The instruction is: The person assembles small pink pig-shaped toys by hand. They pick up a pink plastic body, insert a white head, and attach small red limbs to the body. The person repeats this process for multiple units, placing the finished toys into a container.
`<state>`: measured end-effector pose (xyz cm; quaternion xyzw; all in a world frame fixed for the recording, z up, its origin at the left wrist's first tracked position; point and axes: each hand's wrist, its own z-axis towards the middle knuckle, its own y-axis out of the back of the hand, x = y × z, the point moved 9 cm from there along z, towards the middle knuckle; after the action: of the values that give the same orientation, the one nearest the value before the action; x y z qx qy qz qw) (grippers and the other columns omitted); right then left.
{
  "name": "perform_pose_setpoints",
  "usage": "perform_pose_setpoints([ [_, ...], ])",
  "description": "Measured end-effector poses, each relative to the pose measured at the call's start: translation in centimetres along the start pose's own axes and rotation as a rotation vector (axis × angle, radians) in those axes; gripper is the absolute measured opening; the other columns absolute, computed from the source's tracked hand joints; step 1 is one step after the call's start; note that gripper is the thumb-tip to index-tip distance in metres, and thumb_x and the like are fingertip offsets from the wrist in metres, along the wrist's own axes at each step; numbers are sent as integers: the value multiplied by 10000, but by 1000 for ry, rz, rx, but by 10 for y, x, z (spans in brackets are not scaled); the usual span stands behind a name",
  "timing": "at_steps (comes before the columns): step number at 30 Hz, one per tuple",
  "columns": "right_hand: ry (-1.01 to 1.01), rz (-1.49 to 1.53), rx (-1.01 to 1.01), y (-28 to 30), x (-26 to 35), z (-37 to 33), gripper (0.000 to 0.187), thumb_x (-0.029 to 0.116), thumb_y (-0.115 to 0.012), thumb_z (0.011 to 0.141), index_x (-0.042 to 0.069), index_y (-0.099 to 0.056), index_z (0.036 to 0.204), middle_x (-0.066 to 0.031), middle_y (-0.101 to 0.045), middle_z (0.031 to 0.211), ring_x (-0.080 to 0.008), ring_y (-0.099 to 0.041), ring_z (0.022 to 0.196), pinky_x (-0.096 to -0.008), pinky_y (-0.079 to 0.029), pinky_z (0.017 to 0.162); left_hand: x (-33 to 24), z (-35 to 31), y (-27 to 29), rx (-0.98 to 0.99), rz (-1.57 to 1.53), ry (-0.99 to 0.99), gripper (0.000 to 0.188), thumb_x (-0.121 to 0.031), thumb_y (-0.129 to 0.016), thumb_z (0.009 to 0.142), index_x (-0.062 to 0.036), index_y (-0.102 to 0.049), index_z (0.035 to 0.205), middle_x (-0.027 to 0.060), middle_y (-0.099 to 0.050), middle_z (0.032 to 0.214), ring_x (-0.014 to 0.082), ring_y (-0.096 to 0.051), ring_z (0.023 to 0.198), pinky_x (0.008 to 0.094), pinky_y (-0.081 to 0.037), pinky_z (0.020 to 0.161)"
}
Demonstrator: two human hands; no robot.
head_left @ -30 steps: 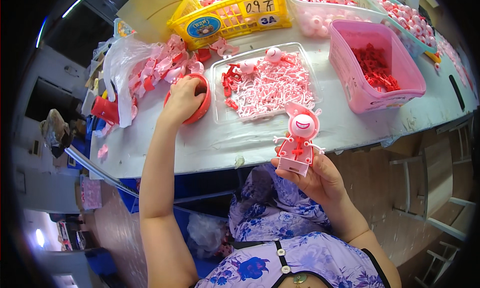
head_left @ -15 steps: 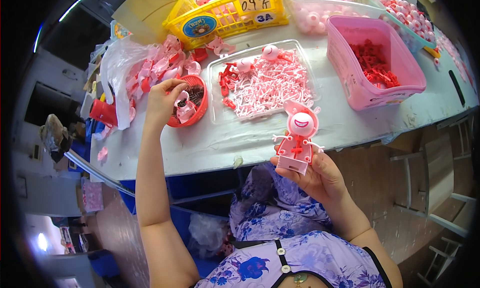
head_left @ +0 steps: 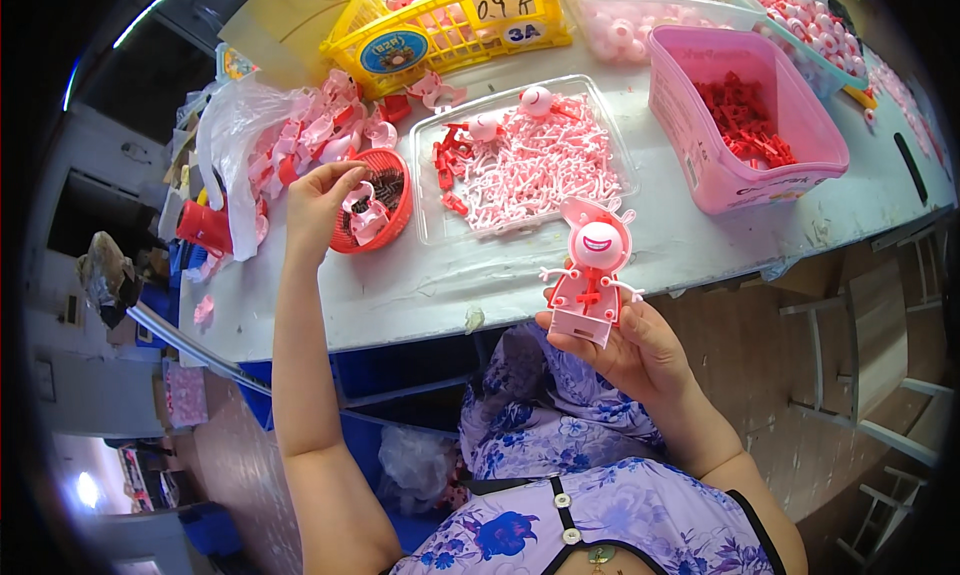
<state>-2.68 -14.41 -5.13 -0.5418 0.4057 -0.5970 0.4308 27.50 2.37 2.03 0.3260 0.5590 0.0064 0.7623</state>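
Observation:
In my right hand is a half-assembled pink toy figure, held upright with its inner side facing me. It has a round head with a smile, two thin arms, a red inner piece and a square pink base. My left hand hovers at the left rim of a round red basket, thumb and fingertips pinched together. What they hold, if anything, is too small to make out. Inside the basket lie small dark metal parts and pink plastic pieces.
A clear tray of thin pink-and-white arm pieces stands mid-table. Right of it is a pink bin with red parts. A yellow basket and a clear tub of balls stand behind. Pink shells and a plastic bag lie left.
The view has shifted slightly. My left hand stays pinched beside the red basket, its fingers turned a little; my right hand still holds the toy figure in nearly the same place.

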Motion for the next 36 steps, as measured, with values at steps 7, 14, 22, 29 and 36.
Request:
perform_pose_setpoints([
  [7, -5, 8, -6, 1, -2, 1, 590, 175, -574, 938, -67, -272, 1384, -244, -392, 1386, -431, -414, 1286, -477, -411, 1057, 5, -1, 2, 0, -1, -22, 205, -72, -635, 883, 28, -684, 1056, 68, -700, 964, 102, -634, 856, 232, -489, 782],
  [14, -9, -144, -120, 2, 0, 2, 772, 342, -676, 870, -71, -274, 1384, -254, -441, 1346, -396, -489, 1230, -451, -475, 1005, 4, -1, 1, -19, -31, -14, 200, -72, -638, 881, 25, -687, 1049, 66, -697, 973, 95, -631, 856, 220, -487, 774],
  [22, 1, -142, -131, 3, 1, 1, 765, 337, -675, 871, -74, -281, 1382, -252, -447, 1343, -397, -492, 1226, -452, -477, 1004, -5, -1, -6, 0, 168, -150, 229, -74, -586, 919, 7, -665, 1118, 50, -648, 994, 92, -594, 897, 215, -457, 792],
  [29, -1, -129, -122, 3, 0, 2, 754, 326, -673, 874, -72, -283, 1382, -246, -445, 1346, -400, -491, 1227, -452, -478, 1003, -9, -6, -12, -12, 340, -184, 225, -92, -555, 944, -25, -664, 1129, 31, -532, 907, 103, -529, 766, 242, -426, 696],
  [36, -11, -4, -20, 2, -1, 2, 628, 183, -588, 930, -66, -259, 1404, -232, -368, 1419, -432, -398, 1298, -477, -393, 1072, -4, -6, -8, -56, 287, -199, 174, -80, -572, 929, -2, -658, 1058, 78, -547, 949, 159, -594, 835, 267, -482, 741],
])
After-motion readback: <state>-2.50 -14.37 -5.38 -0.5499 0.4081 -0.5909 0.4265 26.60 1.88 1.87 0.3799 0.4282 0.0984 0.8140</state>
